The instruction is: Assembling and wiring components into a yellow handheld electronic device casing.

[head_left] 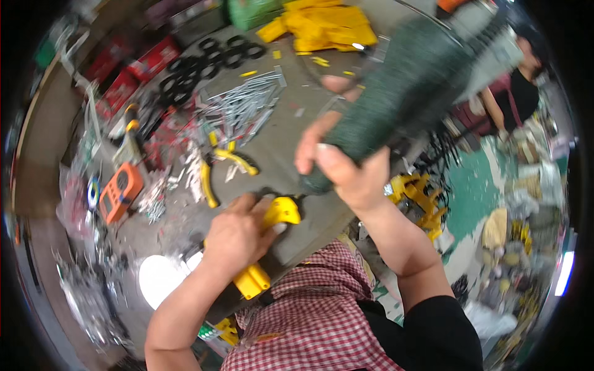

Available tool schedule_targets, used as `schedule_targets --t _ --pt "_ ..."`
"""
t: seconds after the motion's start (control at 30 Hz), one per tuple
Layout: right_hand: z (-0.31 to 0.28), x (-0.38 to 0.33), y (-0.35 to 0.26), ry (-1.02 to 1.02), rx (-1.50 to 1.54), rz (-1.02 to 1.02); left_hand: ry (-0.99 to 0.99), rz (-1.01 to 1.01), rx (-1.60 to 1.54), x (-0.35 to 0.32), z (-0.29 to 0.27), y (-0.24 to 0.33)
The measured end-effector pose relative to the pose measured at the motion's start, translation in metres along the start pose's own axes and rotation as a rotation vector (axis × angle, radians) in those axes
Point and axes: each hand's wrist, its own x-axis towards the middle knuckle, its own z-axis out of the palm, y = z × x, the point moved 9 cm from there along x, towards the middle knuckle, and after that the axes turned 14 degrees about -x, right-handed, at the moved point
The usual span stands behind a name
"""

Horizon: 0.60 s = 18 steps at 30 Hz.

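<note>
Looking down through the head view: right hand (346, 170) clamped shut around the lower end of a dark green mesh roll (408, 93), fingers wrapped fully about it, thumb lying across the near face. Long axis of that roll running from low centre up toward the upper right, tilted, blurred along its far end, held above the grey workbench (291, 136) rather than resting on it. Left hand (238, 235) closed tight over a yellow-handled tool (266, 247), one yellow end sticking out below the fist and another yellow part showing above the knuckles; working end hidden, so kind of tool not to be told. Tool's upper end just beside the bottom tip of the roll, a little left of and below it; whether touching or apart cannot be told. Both hands near that tip, the right on it, the left just under it.

Further left on the bench: yellow-handled pliers (226, 164), a heap of silver metal rods (247, 105), black rubber rings (207, 62), an orange meter (120, 191). Yellow plastic parts (325, 28) at the top. Checked red cloth (309, 309) over the lap below. Another person (520, 93) at the upper right, well apart.
</note>
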Motion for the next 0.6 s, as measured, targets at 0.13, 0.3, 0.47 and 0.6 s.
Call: schedule_targets --t 0.13,0.3,0.47,0.6 --pt "0.037 0.002 0.015 -0.146 0.035 0.038 0.060 -0.016 -0.029 -0.006 -0.008 -0.008" --pt "0.055 -0.021 0.018 -0.358 0.008 -0.071 0.090 0.063 -0.063 -0.008 -0.007 -0.003" --pt "0.087 -0.015 0.033 -0.708 0.083 -0.088 0.128 0.066 -0.029 -0.011 -0.004 -0.008" --pt "0.079 -0.015 0.037 -0.524 0.142 -0.011 0.077 0.054 0.038 -0.012 -0.001 -0.002"
